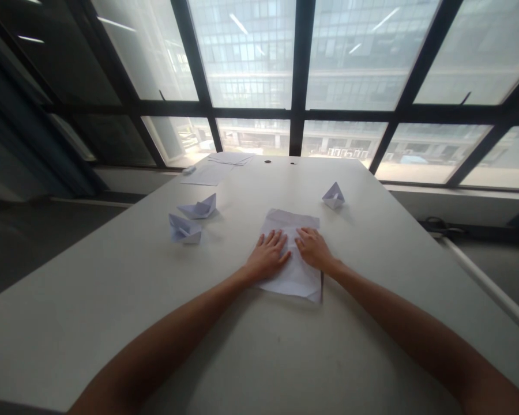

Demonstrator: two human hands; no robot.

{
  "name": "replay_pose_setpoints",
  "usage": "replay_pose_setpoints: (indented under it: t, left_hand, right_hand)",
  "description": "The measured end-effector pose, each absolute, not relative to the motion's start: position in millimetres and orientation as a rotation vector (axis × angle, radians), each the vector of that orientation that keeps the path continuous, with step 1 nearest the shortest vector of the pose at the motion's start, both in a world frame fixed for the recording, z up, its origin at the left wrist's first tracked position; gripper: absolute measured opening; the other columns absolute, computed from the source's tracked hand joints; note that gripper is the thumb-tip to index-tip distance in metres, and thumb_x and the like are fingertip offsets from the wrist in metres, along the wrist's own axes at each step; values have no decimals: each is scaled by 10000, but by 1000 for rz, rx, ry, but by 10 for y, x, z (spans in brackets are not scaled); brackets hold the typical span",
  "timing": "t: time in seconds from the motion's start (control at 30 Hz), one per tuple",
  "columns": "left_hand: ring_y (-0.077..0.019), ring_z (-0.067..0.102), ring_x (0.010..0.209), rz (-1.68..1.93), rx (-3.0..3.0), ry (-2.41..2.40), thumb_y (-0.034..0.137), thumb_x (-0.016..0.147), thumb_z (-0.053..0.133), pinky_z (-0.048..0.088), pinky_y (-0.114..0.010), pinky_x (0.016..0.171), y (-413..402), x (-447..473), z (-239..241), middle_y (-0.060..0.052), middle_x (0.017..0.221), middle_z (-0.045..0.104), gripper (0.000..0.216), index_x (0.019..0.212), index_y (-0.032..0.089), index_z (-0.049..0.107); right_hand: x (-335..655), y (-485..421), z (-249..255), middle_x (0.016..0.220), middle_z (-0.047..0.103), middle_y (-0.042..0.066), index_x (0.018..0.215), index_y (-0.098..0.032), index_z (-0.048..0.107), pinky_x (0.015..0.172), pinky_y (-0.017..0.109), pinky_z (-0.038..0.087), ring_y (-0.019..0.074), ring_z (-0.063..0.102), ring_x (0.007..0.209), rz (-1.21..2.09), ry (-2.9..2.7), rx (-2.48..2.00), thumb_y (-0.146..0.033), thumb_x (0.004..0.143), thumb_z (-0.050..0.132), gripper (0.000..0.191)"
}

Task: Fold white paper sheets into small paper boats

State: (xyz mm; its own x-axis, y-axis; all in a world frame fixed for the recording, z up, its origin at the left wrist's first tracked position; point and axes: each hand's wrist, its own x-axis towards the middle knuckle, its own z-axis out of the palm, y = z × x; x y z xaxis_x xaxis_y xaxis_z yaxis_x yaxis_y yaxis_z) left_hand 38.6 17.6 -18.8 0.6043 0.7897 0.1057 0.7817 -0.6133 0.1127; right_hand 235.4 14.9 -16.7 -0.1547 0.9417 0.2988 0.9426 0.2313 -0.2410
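A creased sheet of white paper (292, 281) lies in front of me, its far edge showing a fold line and its near right corner slightly lifted. My left hand (268, 256) rests flat on the left part of the sheet, fingers spread. On the right part lies my right hand (313, 249), palm down, with its fingers stretched toward the middle of the paper. Neither hand grasps anything. To the left stand two folded paper boats, a nearer one (185, 229) and a farther one (199, 207). Another folded paper boat (334, 196) sits beyond my right hand.
Flat paper sheets (205, 173) lie at the far left of the white table (112, 288), beside a small pale object (189, 170). Two dark round holes mark the table's far end. Large framed windows (251, 57) stand behind it.
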Motion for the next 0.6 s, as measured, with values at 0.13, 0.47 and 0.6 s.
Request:
replay_pose_setpoints:
  t: [0.13, 0.47, 0.6]
  left_hand:
    - [-336, 242, 1474, 249, 2721, 1494, 557, 985, 313, 204, -517, 1177, 168, 400, -172, -157, 1592, 284, 666, 1513, 154, 351]
    - [-320, 179, 1496, 220, 2753, 1408, 635, 966, 281, 126, -533, 1188, 411, 201, -153, -99, 1622, 223, 719, 1550, 215, 281]
    - [-316, 155, 1502, 199, 2738, 1398, 651, 955, 294, 105, -535, 1190, 402, 199, -146, -106, 1625, 200, 740, 1553, 214, 271]
  right_hand:
    - [2307, 156, -249, 1566, 346, 172, 1479, -126, 405, 1163, 454, 227, 275, 292, 1453, 78, -2317, -1715, -363, 1004, 367, 533]
    - [2446, 212, -241, 1603, 258, 162, 1525, -149, 332, 1190, 495, 164, 262, 203, 1494, 118, -2424, -1646, -495, 1004, 319, 626]
    - [2571, 235, -242, 1606, 255, 147, 1533, -169, 308, 1177, 579, 126, 274, 214, 1490, 94, -2402, -1723, -528, 1002, 298, 641]
